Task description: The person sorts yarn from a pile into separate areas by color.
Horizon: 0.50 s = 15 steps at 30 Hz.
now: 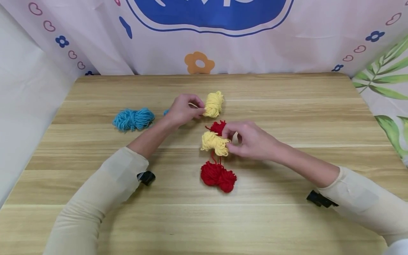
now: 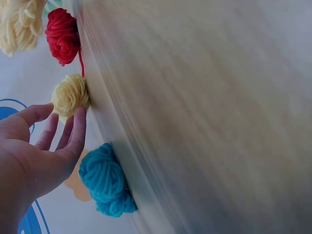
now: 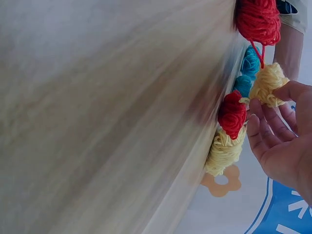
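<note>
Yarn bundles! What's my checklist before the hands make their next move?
1. Right hand holds near yellow yarn: ok.
2. Left hand touches far yellow yarn: ok.
3. Near yellow yarn free of red strands: cannot tell; they meet in view.
4. Far red yarn fully visible in head view: not ok, partly covered.
5. Left blue yarn apart from both hands: ok.

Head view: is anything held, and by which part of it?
The right hand pinches the nearer yellow bundle by its right end. The left hand touches the farther yellow bundle at its lower left; whether held, unclear.
</note>
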{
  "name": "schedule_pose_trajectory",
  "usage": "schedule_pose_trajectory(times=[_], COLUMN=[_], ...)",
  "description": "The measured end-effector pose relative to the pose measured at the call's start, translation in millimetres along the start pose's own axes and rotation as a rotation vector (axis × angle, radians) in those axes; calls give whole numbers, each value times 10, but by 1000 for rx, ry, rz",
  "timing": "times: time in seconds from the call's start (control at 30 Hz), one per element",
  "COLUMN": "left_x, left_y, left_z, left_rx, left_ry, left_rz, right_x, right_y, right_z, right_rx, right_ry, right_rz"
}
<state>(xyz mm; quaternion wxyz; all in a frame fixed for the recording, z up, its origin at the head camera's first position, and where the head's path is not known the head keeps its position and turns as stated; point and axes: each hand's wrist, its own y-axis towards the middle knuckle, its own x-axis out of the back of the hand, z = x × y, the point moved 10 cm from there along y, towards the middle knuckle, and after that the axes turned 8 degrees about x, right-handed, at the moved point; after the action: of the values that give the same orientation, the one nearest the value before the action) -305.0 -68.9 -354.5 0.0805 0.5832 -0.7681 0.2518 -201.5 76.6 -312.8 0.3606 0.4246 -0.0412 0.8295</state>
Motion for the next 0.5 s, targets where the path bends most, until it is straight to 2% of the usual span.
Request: schedule_pose_trajectory(times=[0.23,0.5], left_x=[37,69], left_y=[-19,-66], left_z=[9,-30], left_rx=[-7,-42], left_ry=[18,31], left_rz=[-2,-5], right_x=[93,204], right_y=[1,5], right_z=[-19,-36], right_rx=[-15,-14], right_ry=[-3,12], right_rz=[-31,-76])
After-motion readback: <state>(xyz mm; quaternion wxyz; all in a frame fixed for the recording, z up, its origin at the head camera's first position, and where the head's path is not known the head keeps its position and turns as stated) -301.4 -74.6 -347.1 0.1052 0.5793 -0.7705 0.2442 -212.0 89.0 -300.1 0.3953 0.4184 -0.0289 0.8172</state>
